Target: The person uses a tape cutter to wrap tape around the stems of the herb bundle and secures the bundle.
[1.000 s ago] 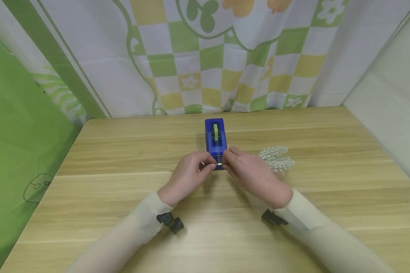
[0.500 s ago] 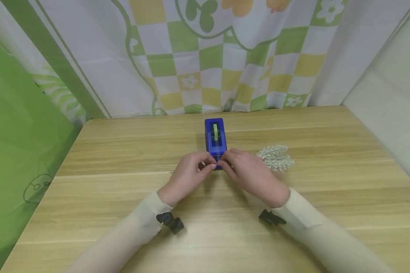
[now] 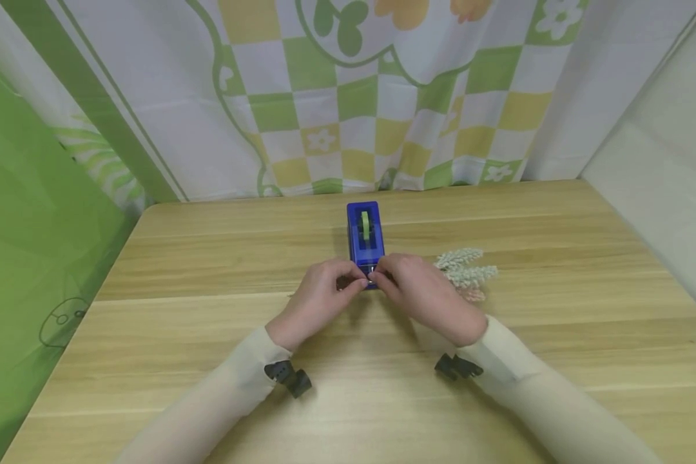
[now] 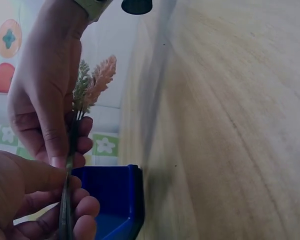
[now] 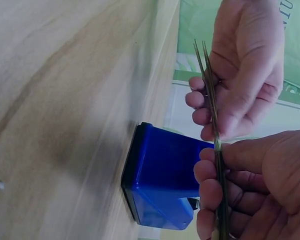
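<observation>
Both hands are meeting at the near end of the blue tape dispenser (image 3: 365, 241), which is standing on the tabletop (image 3: 209, 258). Left hand (image 3: 319, 299) is pinching thin green stems (image 5: 208, 80) between thumb and curled fingers; right hand (image 3: 426, 296) is pinching the same stems just beside it, thumb pressing them against the fingers. In the right wrist view the stems are running through both grips, their cut ends poking out past the left hand. In the left wrist view the stems are passing down between the two thumbs, and the flower heads (image 4: 92, 85), green and pinkish, are fanning out beyond the right hand. From the head view the pale flower heads (image 3: 464, 270) are showing to the right of the right hand, low over the tabletop; whether they are touching it, cannot tell.

Against the frame half a second earlier: the right hand is sitting slightly nearer the dispenser, the flower heads are lying a little further left, and a pinkish sprig is now showing beneath the pale ones. Left hand and dispenser are staying put.
</observation>
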The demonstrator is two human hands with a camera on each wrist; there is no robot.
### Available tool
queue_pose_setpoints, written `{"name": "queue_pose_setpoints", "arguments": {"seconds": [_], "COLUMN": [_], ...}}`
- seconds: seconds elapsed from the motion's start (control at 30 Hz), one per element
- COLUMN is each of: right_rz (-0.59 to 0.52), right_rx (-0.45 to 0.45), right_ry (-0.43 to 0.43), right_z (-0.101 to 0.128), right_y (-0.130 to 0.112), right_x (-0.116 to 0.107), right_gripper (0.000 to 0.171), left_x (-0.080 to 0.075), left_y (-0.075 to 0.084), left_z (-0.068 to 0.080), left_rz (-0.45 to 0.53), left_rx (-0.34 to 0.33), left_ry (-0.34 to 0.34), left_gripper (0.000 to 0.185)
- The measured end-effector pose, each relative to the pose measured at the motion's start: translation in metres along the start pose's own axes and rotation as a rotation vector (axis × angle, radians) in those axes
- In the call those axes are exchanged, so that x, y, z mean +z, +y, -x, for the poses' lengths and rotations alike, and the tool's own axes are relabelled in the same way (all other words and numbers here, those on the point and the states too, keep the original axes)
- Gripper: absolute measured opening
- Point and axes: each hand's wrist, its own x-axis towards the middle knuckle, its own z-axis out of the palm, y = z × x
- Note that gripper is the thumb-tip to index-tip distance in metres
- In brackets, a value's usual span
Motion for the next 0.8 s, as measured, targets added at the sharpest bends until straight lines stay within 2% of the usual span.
{"name": "queue_pose_setpoints", "arguments": {"seconds": [0.13, 0.37, 0.8], "right_rz": [-0.014, -0.003, -0.004], "right_rx": [-0.013, -0.035, -0.045], "right_ry": [-0.004, 0.009, 0.010], "right_z": [-0.001, -0.002, -0.002], "right_y": [0.002, 0.004, 0.006], "right_x": [0.000, 0.001, 0.003], "right_gripper": [0.022, 0.025, 0.025], "left_x": [-0.004, -0.012, -0.012], "left_y": [0.000, -0.004, -0.012], "left_z": [-0.005, -0.020, -0.036], "left_rz": [0.004, -0.006, 0.003], "left_rx": [-0.007, 0.007, -0.030], "left_ry": [0.002, 0.061, 0.006], "left_gripper": [0.015, 0.013, 0.017]}}
